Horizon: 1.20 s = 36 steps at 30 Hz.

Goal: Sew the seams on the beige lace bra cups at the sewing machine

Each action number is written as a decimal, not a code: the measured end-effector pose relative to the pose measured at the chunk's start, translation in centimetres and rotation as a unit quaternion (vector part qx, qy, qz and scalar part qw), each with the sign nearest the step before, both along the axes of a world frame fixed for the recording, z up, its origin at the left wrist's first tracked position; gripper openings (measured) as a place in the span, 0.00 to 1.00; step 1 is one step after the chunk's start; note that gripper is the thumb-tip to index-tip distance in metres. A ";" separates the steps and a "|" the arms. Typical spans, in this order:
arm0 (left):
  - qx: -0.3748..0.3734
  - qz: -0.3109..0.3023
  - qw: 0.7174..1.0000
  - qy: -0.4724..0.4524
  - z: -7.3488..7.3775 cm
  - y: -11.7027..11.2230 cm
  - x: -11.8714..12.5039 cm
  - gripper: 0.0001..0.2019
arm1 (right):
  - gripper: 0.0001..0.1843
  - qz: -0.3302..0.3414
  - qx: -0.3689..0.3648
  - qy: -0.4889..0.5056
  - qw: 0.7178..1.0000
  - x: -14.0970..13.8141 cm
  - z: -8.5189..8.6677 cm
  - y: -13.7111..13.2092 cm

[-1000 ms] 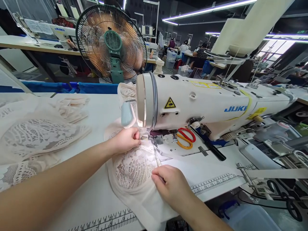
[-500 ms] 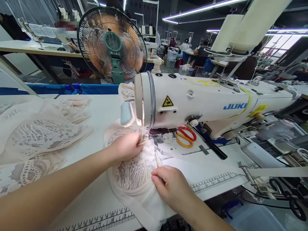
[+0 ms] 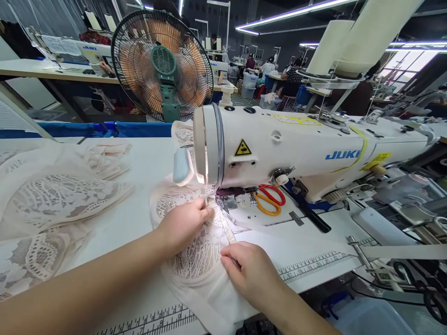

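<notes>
A cream lace garment piece (image 3: 193,253) lies under the head of the white sewing machine (image 3: 272,144), its edge running up to the lit needle area. Close in front of the needle, my left hand (image 3: 188,223) is closed on the lace, thumb and fingers pinched together. My right hand (image 3: 246,267) pinches the lower end of a narrow pale strip (image 3: 227,229) that stretches up to the presser foot. Fingers partly cover the cloth at both grips.
Red-handled and yellow-handled scissors (image 3: 270,197) rest on the machine bed beside a black-handled tool (image 3: 310,214). More lace pieces (image 3: 63,195) are stacked at left. A large fan (image 3: 164,65) stands behind the table. Printed rulers (image 3: 314,265) mark the table's front edge.
My left hand has shifted slightly down, its fingers now bunched flatter on the lace. The lace has moved a little; my right hand stays nearly in place on the strip.
</notes>
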<state>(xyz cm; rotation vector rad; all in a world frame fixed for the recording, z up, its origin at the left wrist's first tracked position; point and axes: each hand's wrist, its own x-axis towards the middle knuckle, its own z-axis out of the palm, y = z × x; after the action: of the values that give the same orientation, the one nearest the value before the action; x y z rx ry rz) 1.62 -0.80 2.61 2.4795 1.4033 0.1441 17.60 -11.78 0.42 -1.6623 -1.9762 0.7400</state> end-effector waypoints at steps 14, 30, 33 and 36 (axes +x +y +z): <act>0.049 -0.027 0.991 0.126 0.8 0.5 1.6 0.16 | 0.10 -0.007 -0.010 -0.029 1.000 0.7 0.2 1.5; 0.215 -0.218 0.952 0.021 -2.0 -0.5 -0.5 0.19 | 0.10 -0.009 -0.032 -0.034 0.999 0.6 0.4 1.8; 0.194 -0.211 0.958 0.007 -1.9 -0.4 -0.4 0.19 | 0.11 -0.009 -0.037 -0.044 0.998 0.6 0.5 1.9; 0.184 -0.205 0.961 0.004 -1.9 -0.1 -0.4 0.19 | 0.11 -0.013 -0.042 -0.050 0.998 0.6 0.5 2.1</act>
<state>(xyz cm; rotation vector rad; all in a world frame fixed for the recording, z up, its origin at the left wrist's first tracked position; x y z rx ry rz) 1.26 -0.94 0.70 3.0167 0.8941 0.3311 18.18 -9.65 0.95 -1.8037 -2.0121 0.7526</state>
